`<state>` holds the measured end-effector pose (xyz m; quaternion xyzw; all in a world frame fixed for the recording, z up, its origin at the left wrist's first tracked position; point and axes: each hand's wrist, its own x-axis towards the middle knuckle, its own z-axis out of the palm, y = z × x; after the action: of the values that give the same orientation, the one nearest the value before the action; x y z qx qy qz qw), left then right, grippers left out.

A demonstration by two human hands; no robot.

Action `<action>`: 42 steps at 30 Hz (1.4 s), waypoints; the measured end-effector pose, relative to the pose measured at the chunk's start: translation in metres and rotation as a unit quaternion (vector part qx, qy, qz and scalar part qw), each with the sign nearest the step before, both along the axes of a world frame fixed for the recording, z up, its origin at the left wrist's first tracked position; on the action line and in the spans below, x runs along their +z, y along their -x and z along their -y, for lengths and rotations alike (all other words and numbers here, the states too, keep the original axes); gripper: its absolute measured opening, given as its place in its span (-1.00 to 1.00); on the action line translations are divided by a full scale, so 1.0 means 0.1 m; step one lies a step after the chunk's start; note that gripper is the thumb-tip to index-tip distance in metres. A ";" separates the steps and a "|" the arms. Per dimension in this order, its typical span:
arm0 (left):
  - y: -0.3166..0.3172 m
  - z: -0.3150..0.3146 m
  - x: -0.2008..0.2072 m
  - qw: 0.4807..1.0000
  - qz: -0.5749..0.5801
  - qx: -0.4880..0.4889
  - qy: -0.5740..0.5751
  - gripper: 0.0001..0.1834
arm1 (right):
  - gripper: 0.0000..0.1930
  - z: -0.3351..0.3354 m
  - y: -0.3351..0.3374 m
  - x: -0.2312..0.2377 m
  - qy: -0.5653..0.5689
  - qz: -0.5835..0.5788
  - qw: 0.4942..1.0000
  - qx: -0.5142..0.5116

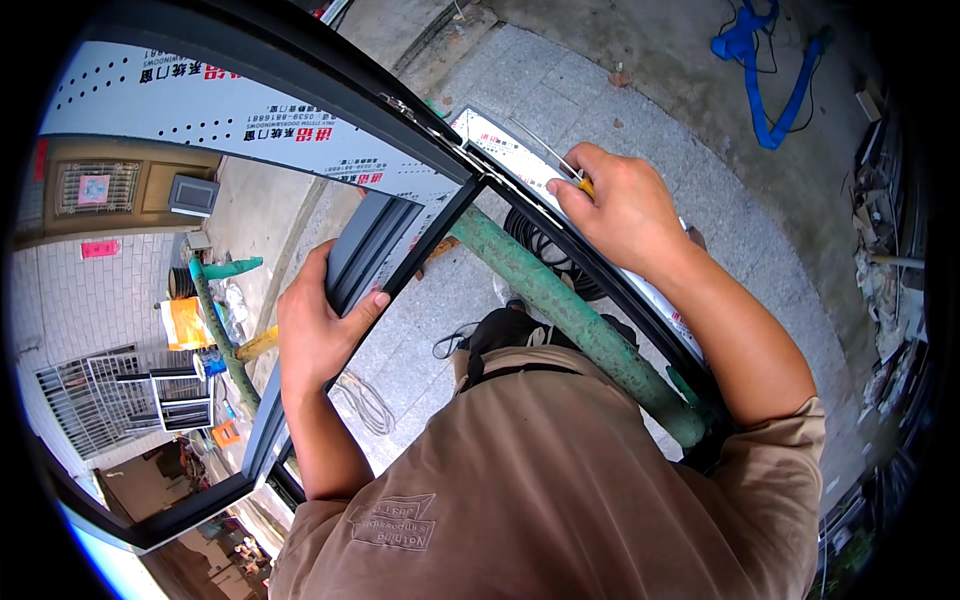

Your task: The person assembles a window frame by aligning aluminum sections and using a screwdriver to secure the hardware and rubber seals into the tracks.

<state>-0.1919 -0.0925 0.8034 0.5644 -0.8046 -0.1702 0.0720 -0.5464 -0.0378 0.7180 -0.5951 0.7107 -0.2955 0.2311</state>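
Note:
A dark metal window frame (590, 270), partly covered in printed white protective film, spans the space before me, with a corner joint near the upper middle. My left hand (318, 315) is closed around a dark grey bar (373, 250) of the frame, thumb on the near side. At the upper right, my right hand (625, 205) grips a screwdriver by its yellow handle (587, 186). Its thin shaft points up and left, over the film-covered outer face of the frame. Whether the tip touches anything is too small to tell.
A green painted pipe (560, 290) runs below the frame, a second green stand (222, 330) at left. Coiled black cable (545, 245) and pale rope (368, 405) lie on the paving. A blue strap (740, 45) lies far right, beside piled scrap (890, 310) along the edge.

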 end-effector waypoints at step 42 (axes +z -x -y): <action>0.01 0.02 0.00 1.000 -0.011 -0.015 0.001 -0.21 | -0.66 0.00 0.01 0.01 -0.019 0.010 1.000 0.000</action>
<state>-0.1931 -0.0946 0.8031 0.5503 -0.8124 -0.1762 0.0788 -0.5469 -0.0376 0.7189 -0.5879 0.7138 -0.2879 0.2490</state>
